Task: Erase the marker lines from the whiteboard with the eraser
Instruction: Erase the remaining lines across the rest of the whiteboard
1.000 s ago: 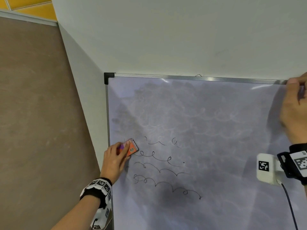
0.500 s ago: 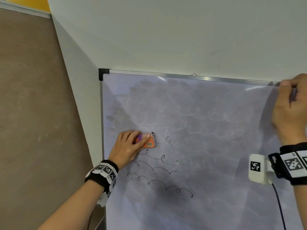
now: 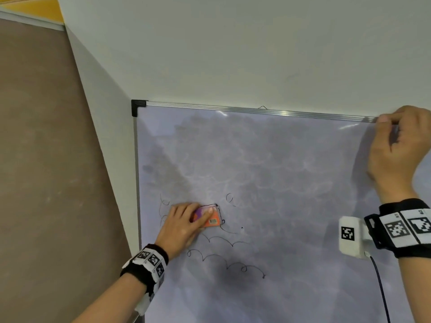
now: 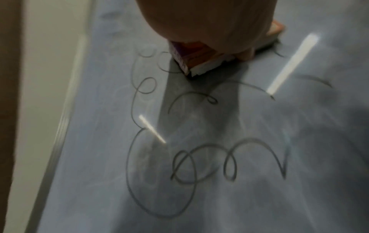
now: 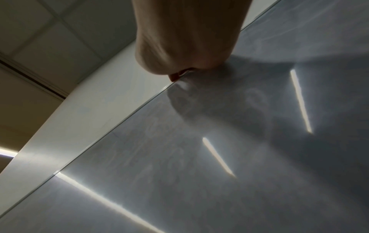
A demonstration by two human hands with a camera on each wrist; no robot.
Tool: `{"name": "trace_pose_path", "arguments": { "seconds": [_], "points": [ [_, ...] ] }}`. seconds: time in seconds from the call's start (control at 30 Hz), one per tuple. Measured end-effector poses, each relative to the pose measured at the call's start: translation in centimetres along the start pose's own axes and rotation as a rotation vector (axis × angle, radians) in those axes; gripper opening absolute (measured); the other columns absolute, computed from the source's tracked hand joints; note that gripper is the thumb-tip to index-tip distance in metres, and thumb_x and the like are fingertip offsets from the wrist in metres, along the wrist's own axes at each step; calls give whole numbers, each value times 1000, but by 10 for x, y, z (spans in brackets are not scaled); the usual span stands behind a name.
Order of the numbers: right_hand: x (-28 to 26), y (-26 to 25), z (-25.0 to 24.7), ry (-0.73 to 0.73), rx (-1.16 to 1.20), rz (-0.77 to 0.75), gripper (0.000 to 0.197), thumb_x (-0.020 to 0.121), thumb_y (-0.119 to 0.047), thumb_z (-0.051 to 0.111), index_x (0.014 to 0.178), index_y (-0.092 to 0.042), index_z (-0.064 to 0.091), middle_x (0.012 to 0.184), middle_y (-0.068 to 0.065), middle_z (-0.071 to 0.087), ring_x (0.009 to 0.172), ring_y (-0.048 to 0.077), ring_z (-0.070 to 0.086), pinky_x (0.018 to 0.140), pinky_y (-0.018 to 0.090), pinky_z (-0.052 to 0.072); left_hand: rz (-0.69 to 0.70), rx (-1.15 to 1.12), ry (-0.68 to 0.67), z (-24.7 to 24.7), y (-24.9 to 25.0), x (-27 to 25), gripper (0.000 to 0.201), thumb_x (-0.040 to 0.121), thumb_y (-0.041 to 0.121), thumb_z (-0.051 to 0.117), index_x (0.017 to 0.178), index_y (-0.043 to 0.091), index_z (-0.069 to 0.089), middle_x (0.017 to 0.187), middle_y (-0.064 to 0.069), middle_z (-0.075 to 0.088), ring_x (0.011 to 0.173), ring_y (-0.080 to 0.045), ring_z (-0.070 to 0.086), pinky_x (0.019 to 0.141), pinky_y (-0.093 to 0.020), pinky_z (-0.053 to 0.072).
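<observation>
Most of the board (image 3: 279,183) looks wiped — only pale ghost swirls show in its upper part. What is left sits low on the left: black loopy lines (image 3: 226,259) in a few rows, plus small bits near the eraser (image 3: 211,217). I think a good few more rubs are needed.

The left hand (image 3: 184,226) presses the eraser flat on the board, right on top of a line, with its fingers (image 3: 205,214) laid over it and the thumb tucked at its side. The right hand (image 3: 398,150) grips the board's top edge, fingers curled round the frame (image 3: 256,110).

The board is shiny, with bright streaks of light on it. It hangs on a white wall (image 3: 233,54) — beside a brown wall (image 3: 46,159).
</observation>
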State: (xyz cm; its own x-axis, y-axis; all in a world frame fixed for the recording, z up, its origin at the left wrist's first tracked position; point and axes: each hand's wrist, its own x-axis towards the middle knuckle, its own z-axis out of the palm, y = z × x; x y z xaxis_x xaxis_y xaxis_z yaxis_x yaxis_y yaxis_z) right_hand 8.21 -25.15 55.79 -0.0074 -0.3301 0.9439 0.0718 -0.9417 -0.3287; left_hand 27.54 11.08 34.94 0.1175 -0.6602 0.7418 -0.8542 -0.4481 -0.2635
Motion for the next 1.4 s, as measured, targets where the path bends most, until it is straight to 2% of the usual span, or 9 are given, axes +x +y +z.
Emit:
{"name": "trace_pose_path", "arguments": {
  "seconds": [0.27, 0.43, 0.57, 0.77, 0.87, 0.93, 1.07, 1.23, 1.4],
  "points": [
    [1, 5, 2, 6, 2, 3, 29, 100, -21, 45, 86, 1, 59, 91, 22, 55, 96, 42, 48, 78, 50, 39, -225, -87, 170, -14, 1, 49, 45, 93, 34, 50, 135, 19, 44, 118, -14, 44, 96, -30, 46, 80, -41, 43],
    [1, 6, 0, -2, -5, 0, 29, 100, -21, 45, 86, 1, 59, 91, 23, 55, 95, 42, 48, 79, 48, 38, 124, -72, 57, 0, 22, 37, 47, 94, 28, 54, 138, 20, 42, 118, -13, 46, 96, -28, 48, 81, -39, 39],
    [1, 9, 1, -3, -1, 0, 27, 99, -20, 45, 87, 0, 58, 92, 22, 55, 96, 43, 48, 79, 48, 38, 204, -40, 50, -2, 19, 42, 49, 93, 26, 56, 140, 21, 41, 117, -13, 48, 97, -28, 48, 83, -38, 39],
    [2, 9, 0, 9, -8, -26, 28, 100, -20, 45, 85, 1, 57, 90, 21, 55, 94, 43, 48, 79, 45, 37, -198, -140, 144, -5, 27, 62, 50, 92, 34, 53, 139, 18, 40, 119, -14, 41, 96, -28, 44, 81, -39, 40],
    [3, 5, 0, 4, 25, -54, 26, 99, -19, 45, 84, -1, 57, 87, -12, 47, 95, 42, 48, 79, 46, 38, -251, -150, 154, -2, 36, 61, 50, 93, 33, 53, 138, 18, 41, 119, -16, 42, 97, -28, 44, 83, -38, 37],
    [4, 5, 0, -3, 22, -61, 27, 98, -21, 45, 83, -1, 56, 87, -21, 37, 95, 41, 48, 79, 45, 38, -154, -140, 139, 2, 41, 53, 50, 92, 32, 54, 138, 19, 40, 118, -15, 42, 95, -28, 44, 80, -39, 38],
    [4, 8, 1, -1, 16, -51, 26, 98, -21, 44, 83, -2, 55, 86, -17, 37, 94, 40, 48, 80, 43, 38, 152, -86, 24, 18, 59, 15, 46, 94, 25, 51, 138, 20, 39, 117, -13, 43, 99, -28, 46, 81, -39, 38],
    [2, 2, -4, -20, -9, -30, 26, 98, -18, 45, 83, 0, 56, 87, -18, 42, 94, 26, 43, 79, 34, 34, 304, 6, -16, 22, 53, 7, 63, 82, 9, 64, 138, 22, 40, 119, -11, 45, 100, -29, 48, 84, -40, 39],
    [2, 2, -4, -35, 3, -15, 27, 99, -21, 45, 84, -2, 57, 86, -19, 41, 95, 31, 45, 81, 30, 33, -88, -97, 146, 4, 18, 35, 55, 88, 27, 63, 137, 17, 41, 112, -18, 49, 89, -30, 47, 75, -41, 41]
  ]
}}
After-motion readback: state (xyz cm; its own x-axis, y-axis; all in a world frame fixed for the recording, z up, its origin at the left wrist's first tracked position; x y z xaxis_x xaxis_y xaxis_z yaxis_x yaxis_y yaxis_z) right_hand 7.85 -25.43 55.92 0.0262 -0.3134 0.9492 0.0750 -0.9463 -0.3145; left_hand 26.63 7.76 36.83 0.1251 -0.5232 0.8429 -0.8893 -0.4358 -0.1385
